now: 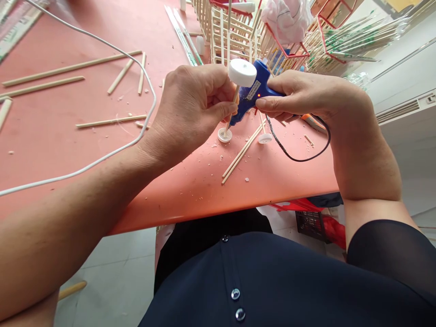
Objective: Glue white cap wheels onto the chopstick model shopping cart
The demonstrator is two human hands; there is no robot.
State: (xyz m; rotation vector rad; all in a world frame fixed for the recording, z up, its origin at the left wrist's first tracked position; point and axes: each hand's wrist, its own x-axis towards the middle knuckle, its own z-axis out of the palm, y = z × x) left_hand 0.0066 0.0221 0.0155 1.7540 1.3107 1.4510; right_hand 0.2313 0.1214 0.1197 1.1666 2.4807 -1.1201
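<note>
Pinched in my left hand [194,106] is a thin wooden stick [235,94], held nearly upright. A white round cap [242,71] tops it, and a second white cap [225,135] is at its lower end by the table. My right hand [303,93] grips a blue glue gun [254,86] with a small lit orange light. The gun's nozzle points down beside the stick, close to the lower cap; whether it touches is hard to see. Right of it, another white cap [265,138] sits on the end of a short stick.
Loose sticks [243,152] and shavings lie on the pink table [190,190]. A white cable [155,97] crosses at left; the gun's black cord [299,160] loops at right. Behind stand a wooden stick frame [218,36] and bagged sticks [361,38]. An orange-handled tool [313,122] lies right.
</note>
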